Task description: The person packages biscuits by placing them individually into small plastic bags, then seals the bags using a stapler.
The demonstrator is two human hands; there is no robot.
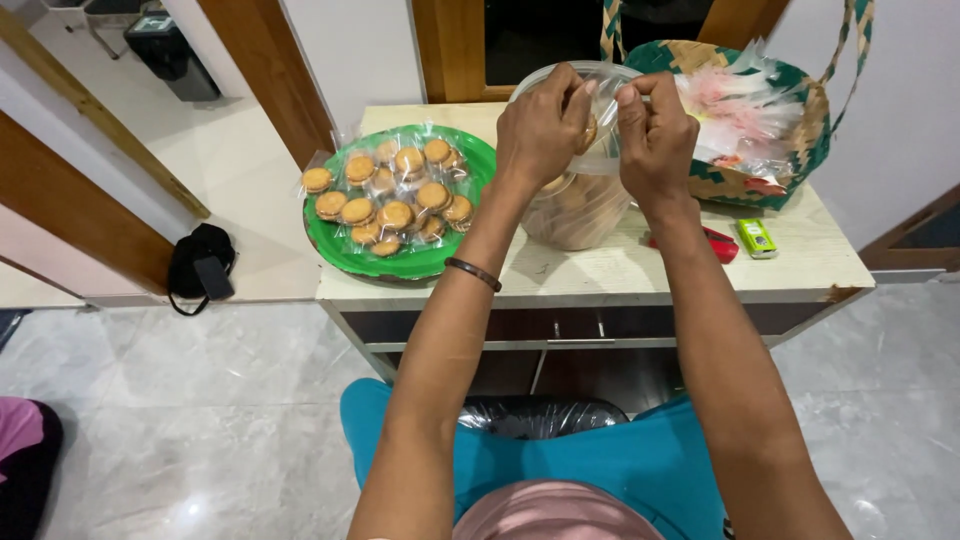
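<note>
My left hand (541,125) and my right hand (655,135) are raised together over a clear plastic jar (578,205) of biscuits that stands on a small white table (600,270). Between their fingertips they pinch a small clear plastic packet (603,160) with a biscuit half hidden behind my left fingers. To the left of the jar lies a green plate (420,262) piled with several biscuits wrapped in clear packets (395,195).
A woven green and tan basket (810,150) filled with clear wrappers stands at the table's back right. A green lighter (757,238) and a red object (720,243) lie by my right forearm. A black bag (200,265) rests on the floor at left.
</note>
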